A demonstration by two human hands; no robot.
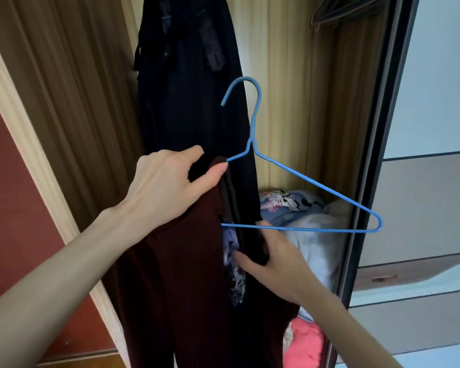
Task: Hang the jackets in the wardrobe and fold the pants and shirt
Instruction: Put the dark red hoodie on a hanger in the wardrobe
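Holding maroon jacket [186, 274], blue hanger [303, 179] (wardrobe [290, 102])

Dim and soft overall, lit evenly from the right, brightest on the pale sliding door [436, 88]. Deep shadow over the dark hanging jacket [191, 83] (detail nearly lost). Slightly blurry throughout; bowed lines at the wide-angle edges. No glare.

No legible text, label, brand, number or sign found. The folded blue cloth [284, 201] in the wardrobe bears a cartoon print only, with no lettering that can be read.
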